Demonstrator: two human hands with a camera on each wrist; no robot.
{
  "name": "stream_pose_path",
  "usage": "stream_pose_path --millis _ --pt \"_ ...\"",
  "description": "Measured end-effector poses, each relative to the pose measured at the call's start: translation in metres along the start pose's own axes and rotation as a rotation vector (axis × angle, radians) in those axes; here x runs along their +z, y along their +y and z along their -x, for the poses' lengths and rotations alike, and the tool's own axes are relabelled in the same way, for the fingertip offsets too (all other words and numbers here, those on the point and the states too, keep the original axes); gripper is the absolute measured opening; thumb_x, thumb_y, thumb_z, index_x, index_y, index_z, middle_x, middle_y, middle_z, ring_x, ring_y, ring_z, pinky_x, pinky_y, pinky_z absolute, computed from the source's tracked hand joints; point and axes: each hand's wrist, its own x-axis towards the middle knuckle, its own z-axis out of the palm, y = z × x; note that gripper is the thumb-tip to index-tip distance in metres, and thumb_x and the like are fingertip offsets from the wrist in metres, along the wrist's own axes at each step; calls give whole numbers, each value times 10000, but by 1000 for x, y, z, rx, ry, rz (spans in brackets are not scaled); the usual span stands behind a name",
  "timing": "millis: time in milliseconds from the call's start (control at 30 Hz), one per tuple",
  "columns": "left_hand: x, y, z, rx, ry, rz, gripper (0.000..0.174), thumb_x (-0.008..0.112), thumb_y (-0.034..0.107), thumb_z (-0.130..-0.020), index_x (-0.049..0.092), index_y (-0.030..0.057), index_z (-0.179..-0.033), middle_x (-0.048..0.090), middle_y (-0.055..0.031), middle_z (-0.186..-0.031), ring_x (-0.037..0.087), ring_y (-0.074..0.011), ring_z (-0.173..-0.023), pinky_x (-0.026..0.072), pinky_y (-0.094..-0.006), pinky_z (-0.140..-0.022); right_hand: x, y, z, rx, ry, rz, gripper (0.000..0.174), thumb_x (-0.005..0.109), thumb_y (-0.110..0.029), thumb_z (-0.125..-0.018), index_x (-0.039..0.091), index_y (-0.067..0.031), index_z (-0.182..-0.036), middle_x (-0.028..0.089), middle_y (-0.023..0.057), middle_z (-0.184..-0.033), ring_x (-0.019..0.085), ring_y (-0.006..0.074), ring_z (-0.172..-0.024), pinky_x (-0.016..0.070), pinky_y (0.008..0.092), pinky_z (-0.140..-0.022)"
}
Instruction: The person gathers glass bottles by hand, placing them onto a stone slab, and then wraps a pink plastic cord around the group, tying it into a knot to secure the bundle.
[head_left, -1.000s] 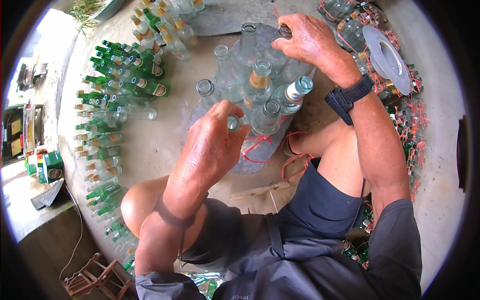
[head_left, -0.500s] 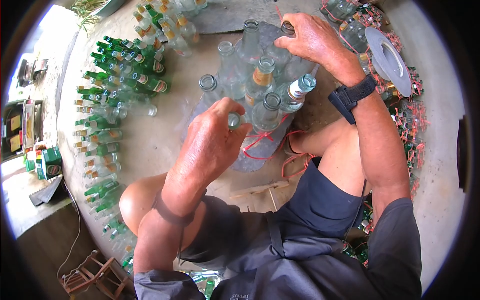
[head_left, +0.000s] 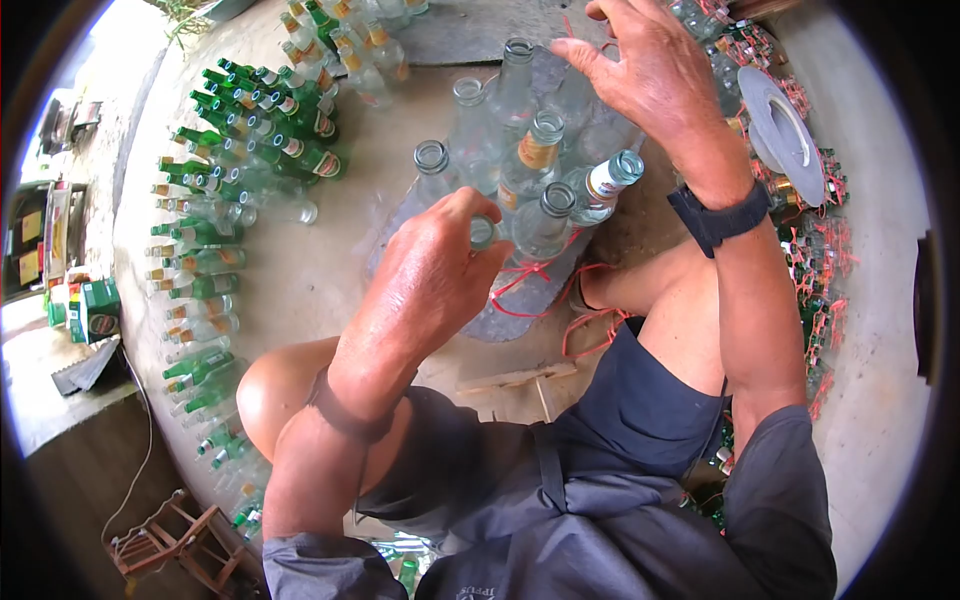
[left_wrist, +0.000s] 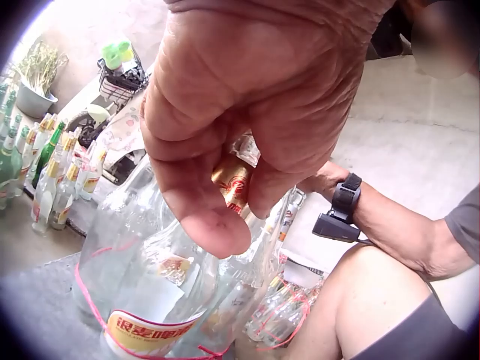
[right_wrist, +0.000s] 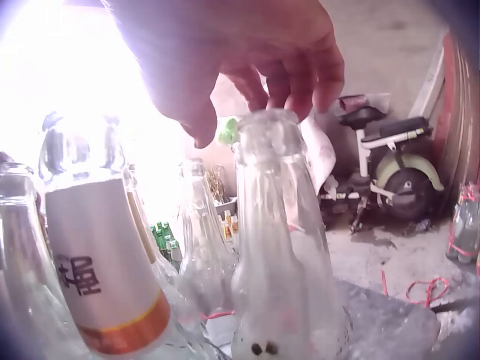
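Observation:
My left hand (head_left: pixel 420 275) grips the neck of a clear glass bottle (head_left: pixel 482 233) at the near left of a bottle cluster. In the left wrist view its fingers and thumb curl in around the neck, and a bottle with a red and yellow label (left_wrist: pixel 154 330) stands below. My right hand (head_left: pixel 655 75) is over the cluster's far right, thumb and fingers spread apart. In the right wrist view its fingers hang just behind and above the mouth of a clear bottle (right_wrist: pixel 277 225), beside a white-labelled bottle (right_wrist: pixel 105 255). Red string (head_left: pixel 527 275) runs around the cluster's near side.
The cluster stands on a grey slab (head_left: pixel 500 325) between the person's legs. Rows of green bottles (head_left: pixel 265 120) and clear ones line the left. String-tied bottle bundles (head_left: pixel 805 270) and a grey hat (head_left: pixel 780 130) are at the right. A wooden stool (head_left: pixel 175 550) stands at lower left.
My right hand has let go of the far right bottle's neck and moved up and right, its fingers spreading. My left hand keeps its grip on the near left bottle.

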Motion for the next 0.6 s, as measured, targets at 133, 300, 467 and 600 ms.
stream_pose_path --millis 133,300,467,600 --pt "-1 1 0 25 -10 -14 303 745 93 -853 643 -48 -1101 686 -284 -982 685 -443 -871 529 -486 -746 -10 -20 3 42 -213 -313 441 788 -448 -848 701 -27 -945 679 160 -778 680 324 -770 524 442 -708" --pt "4 -8 0 85 44 -50 287 751 135 -874 659 -12 -1102 670 -218 -826 675 -274 -676 529 -399 -647 -21 -33 19 -52 -525 -200 423 777 -450 -833 706 -43 -926 716 215 -872 695 424 -915 534 515 -783" --pt "3 -8 -1 96 35 -51 288 752 142 -877 656 -12 -1100 665 -220 -816 676 -274 -677 530 -399 -648 -3 -29 23 -90 -488 -267 393 762 -378 -822 679 -9 -928 665 186 -741 682 390 -762 517 477 -681" --pt "3 -9 -1 96 29 -49 288 754 142 -878 655 -10 -1101 657 -216 -800 667 -271 -665 524 -399 -636 0 -38 21 -112 -433 -309 305 715 -285 -804 639 9 -818 674 263 -825 669 459 -892 525 535 -807"
